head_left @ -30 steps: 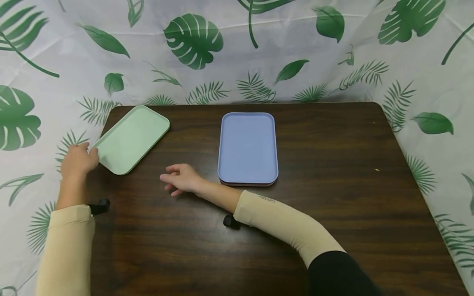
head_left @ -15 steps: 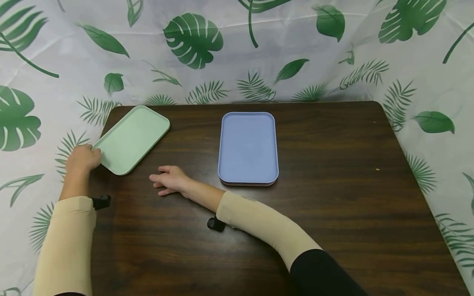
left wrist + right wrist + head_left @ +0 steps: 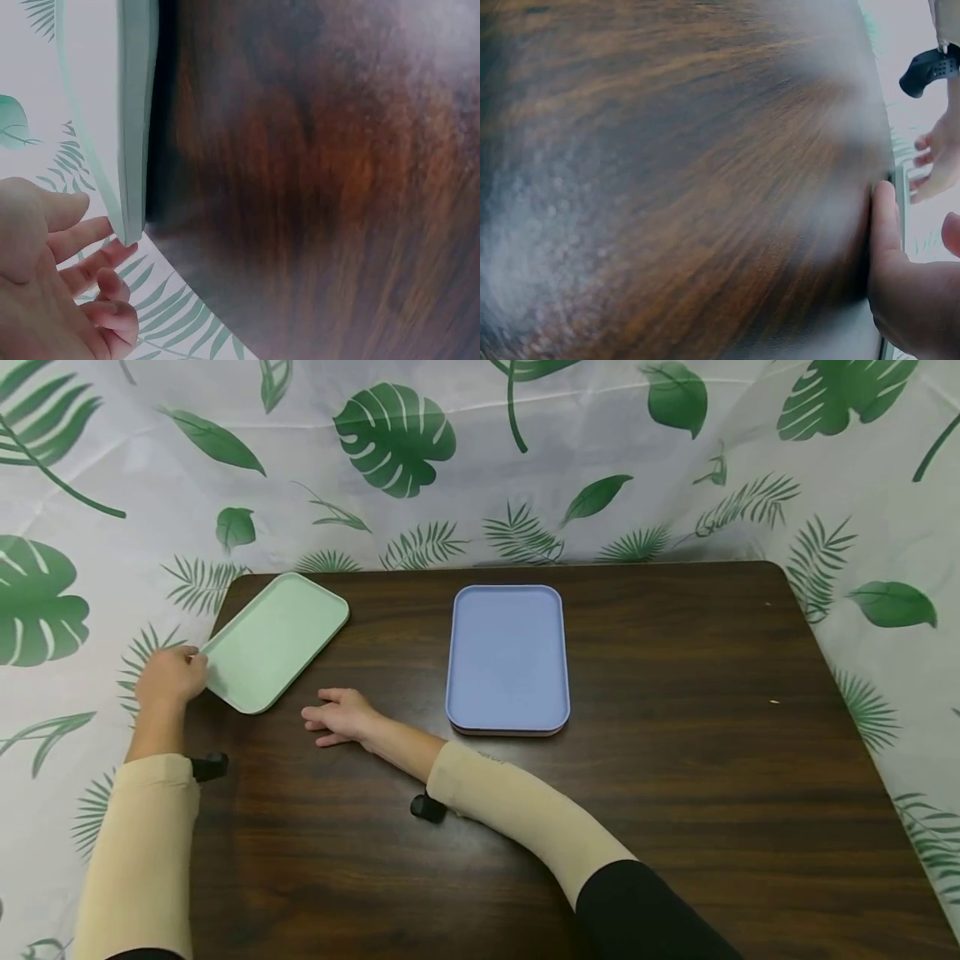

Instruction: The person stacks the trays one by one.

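A pale green rectangular tray (image 3: 277,642) lies angled at the table's far left corner. At its left edge is my left hand (image 3: 171,675); in the left wrist view its fingertips meet the tray's corner (image 3: 131,187), while the thumb stands apart from the rim. My right hand (image 3: 341,717) hovers over the table to the right of the green tray, fingers spread and pointing left, holding nothing. A blue tray (image 3: 508,658) lies near the table's back middle, with another rim (image 3: 510,732) showing under its front edge.
The dark wood table (image 3: 675,693) ends at the left close to my left hand. A white cloth with green leaves (image 3: 525,468) hangs behind and beside it. Each forearm carries a black wrist camera (image 3: 429,808). A small pale speck (image 3: 774,701) lies at the right.
My left hand has come in to the green tray's left edge. The right hand has shifted left, nearer that tray. Both trays stay in place; the head view has shifted slightly.
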`<state>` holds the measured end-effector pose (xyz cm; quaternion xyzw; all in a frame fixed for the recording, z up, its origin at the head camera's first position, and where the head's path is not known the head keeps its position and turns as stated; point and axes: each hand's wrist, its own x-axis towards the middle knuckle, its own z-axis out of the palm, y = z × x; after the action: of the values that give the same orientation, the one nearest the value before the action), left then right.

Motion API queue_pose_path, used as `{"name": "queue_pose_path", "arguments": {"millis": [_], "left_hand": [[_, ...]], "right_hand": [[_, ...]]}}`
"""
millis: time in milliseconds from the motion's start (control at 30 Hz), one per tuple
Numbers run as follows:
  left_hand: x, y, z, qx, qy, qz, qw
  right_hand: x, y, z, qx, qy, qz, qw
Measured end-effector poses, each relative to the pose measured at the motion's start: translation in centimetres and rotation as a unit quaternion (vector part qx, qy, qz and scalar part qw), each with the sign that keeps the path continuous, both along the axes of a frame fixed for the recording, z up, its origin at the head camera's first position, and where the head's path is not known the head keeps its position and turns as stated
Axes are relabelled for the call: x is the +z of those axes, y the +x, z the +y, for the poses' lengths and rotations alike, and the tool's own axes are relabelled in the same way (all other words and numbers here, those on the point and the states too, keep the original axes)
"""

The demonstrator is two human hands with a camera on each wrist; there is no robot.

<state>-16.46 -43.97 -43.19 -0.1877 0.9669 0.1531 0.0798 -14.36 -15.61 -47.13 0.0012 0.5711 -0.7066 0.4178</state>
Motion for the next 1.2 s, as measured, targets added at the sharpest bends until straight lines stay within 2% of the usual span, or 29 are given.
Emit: {"name": "queue_pose_path", "arguments": {"millis": [100,267,700,967,1100,1200], "left_hand": [[0.1,-0.2,0.1,-0.006,0.009,-0.008,0.9999],[-0.1,-0.1,0.4,-0.005,0.008,0.003,1.0000],[-0.8,0.5,1.4,-0.046,0.027,0.028,0.9981],[-1.0,1.5,1.5,-0.059,0.042,0.027,0.9970],[-0.6,2.0,1.6,-0.076,0.062,0.022,0.9949],[-0.3,2.3,1.7,-0.091,0.086,0.005,0.9921]], "right_hand": [[0.0,-0.1,0.0,0.002,0.002,0.002,1.0000],[0.0,-0.1,-0.1,0.006,0.003,0.003,1.0000],[-0.2,-0.1,0.0,-0.013,-0.001,-0.015,0.9998],[-0.2,0.1,0.3,-0.071,-0.007,-0.020,0.9972],[-0.2,-0.1,0.7,-0.106,-0.002,-0.010,0.9943],[-0.3,-0.4,1.0,-0.130,0.006,-0.003,0.9915]]}}
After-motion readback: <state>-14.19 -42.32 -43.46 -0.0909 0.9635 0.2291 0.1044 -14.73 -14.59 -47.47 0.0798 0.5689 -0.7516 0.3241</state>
